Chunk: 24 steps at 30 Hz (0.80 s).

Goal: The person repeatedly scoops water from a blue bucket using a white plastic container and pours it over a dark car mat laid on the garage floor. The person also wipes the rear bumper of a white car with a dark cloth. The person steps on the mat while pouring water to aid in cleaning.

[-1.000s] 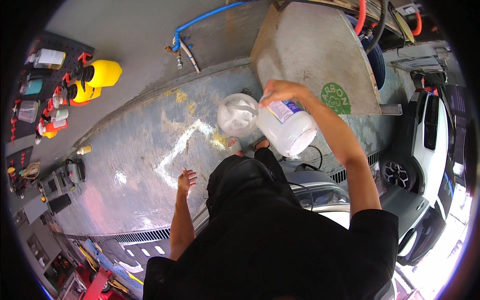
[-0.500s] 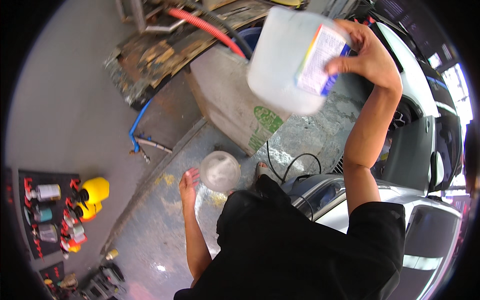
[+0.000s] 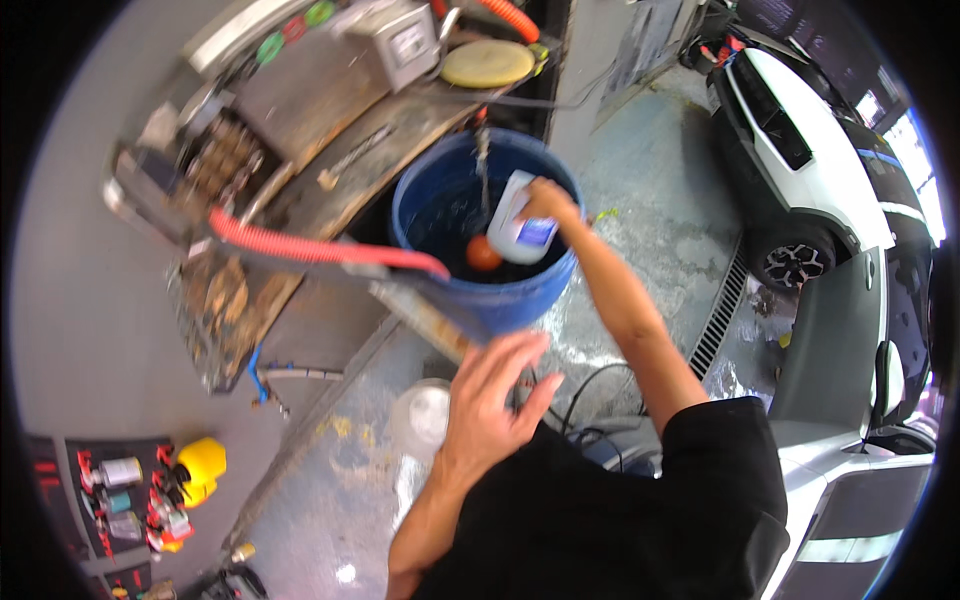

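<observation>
One jug (image 3: 515, 235) (whitish), right fingers (image 3: 539, 203) curled round

2 hands (image 3: 490, 405) (image 3: 549, 201), 1 jug (image 3: 520, 238), 1 bbl (image 3: 510, 308)

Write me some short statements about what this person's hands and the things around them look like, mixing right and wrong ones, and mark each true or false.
1. The right hand holds a white jug at the opening of a blue barrel. True.
2. The left hand grips a brush. False: it is open and holds nothing.
3. The round thing inside the barrel is green. False: it is orange.
4. A red hose runs toward the barrel. True.
5. The pale tub hangs on the wall. False: it stands on the floor.
</observation>
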Each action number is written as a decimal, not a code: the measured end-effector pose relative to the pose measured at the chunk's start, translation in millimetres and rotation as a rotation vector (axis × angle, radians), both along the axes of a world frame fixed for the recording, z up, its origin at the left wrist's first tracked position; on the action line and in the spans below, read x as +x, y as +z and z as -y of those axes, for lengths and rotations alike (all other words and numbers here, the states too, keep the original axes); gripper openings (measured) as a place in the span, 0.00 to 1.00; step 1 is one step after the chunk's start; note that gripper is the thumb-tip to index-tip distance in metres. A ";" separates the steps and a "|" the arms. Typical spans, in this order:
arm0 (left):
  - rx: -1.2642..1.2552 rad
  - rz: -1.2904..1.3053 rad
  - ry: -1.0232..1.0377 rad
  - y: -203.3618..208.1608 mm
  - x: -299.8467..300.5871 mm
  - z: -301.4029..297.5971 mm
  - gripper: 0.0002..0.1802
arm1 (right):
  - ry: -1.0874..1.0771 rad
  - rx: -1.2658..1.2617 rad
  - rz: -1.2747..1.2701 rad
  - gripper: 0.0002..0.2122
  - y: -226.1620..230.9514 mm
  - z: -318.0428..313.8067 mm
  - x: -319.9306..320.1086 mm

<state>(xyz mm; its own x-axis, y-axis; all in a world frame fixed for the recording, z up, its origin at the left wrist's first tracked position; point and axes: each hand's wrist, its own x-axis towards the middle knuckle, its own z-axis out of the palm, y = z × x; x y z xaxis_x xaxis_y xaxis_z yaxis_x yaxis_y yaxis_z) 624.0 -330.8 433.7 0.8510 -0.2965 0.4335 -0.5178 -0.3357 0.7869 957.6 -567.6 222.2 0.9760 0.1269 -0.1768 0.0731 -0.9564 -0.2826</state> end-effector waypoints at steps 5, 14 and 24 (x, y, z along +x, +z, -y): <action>-0.005 0.231 0.217 -24.5 16.6 21.2 0.12 | 0.245 -0.242 -0.840 0.25 -106.2 -15.1 78.6; -0.121 0.277 0.397 -55.1 6.3 29.3 0.27 | 0.092 0.132 -1.235 0.17 -235.3 11.0 98.6; -0.050 0.293 0.495 -62.7 3.9 35.7 0.22 | -0.141 0.341 -0.839 0.14 -321.3 22.6 103.9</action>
<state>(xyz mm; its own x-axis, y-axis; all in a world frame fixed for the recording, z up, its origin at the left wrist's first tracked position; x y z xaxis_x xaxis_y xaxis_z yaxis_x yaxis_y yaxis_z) 627.8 -366.5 371.0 0.7255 0.1337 0.6751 -0.5068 -0.5598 0.6555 1061.4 -590.1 -99.1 0.5545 0.1916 -0.8098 -0.3952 -0.7958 -0.4588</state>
